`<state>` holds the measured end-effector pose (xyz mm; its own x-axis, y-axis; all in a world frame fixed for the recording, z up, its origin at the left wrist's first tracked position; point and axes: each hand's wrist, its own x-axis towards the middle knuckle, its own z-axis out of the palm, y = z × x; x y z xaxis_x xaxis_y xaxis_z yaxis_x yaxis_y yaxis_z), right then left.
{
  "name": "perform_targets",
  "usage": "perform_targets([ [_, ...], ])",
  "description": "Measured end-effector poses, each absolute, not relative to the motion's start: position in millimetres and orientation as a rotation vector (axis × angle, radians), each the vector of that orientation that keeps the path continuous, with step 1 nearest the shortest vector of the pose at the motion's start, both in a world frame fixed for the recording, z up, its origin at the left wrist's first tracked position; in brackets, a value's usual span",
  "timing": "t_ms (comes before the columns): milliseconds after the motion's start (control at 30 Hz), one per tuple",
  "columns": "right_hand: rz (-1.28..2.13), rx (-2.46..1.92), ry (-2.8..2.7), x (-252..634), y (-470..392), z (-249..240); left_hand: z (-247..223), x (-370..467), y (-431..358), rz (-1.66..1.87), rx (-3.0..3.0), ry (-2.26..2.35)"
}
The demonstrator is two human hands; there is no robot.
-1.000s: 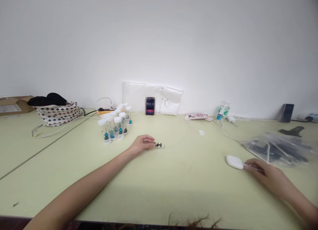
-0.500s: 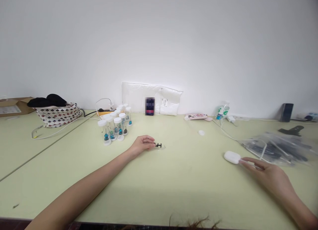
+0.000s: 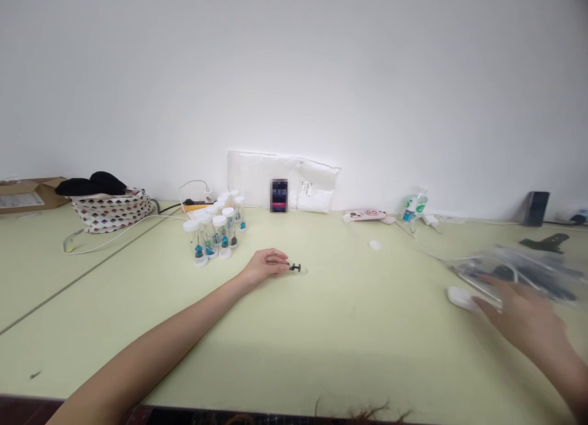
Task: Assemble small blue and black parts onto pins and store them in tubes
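My left hand (image 3: 269, 264) rests on the table with its fingers closed on a small black spool-shaped part (image 3: 295, 267). A thin clear or wire-like strand lies just beyond that part; its full shape is too fine to make out. Over on the right, my right hand (image 3: 519, 308) is somewhat blurred, its thumb and forefinger apart. A white rounded case-like object (image 3: 462, 299) lies at its thumb tip, with a white cord near the fingers. Clear plastic bags with dark contents (image 3: 528, 272) are just behind this hand.
Several clear tubes with white caps (image 3: 219, 226) and teal parts stand left of centre. A phone (image 3: 278, 196) leans on a white plastic package (image 3: 250, 174). A patterned basket (image 3: 110, 210), a bottle (image 3: 414, 206) and a white disc (image 3: 374, 245) are also on the table.
My right hand has moved right, and the white object has shifted right with it. Its thumb and forefinger, pinched before, are now apart. My left hand stays on the black part.
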<state>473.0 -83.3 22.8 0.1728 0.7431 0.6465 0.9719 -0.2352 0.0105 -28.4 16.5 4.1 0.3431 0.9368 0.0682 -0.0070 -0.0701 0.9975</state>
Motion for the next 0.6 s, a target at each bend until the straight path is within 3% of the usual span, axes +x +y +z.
perform_targets([
  [167,-0.450,-1.598,-2.054,345,-54,42,4,-28,17,0.994,1.415,0.904],
  [333,-0.094,-1.170,-2.324,221,-36,30,4,-28,16,0.998,1.421,0.906],
  [600,-0.024,-0.940,-2.263,163,-11,7,5,-29,16,0.987,1.429,0.900],
])
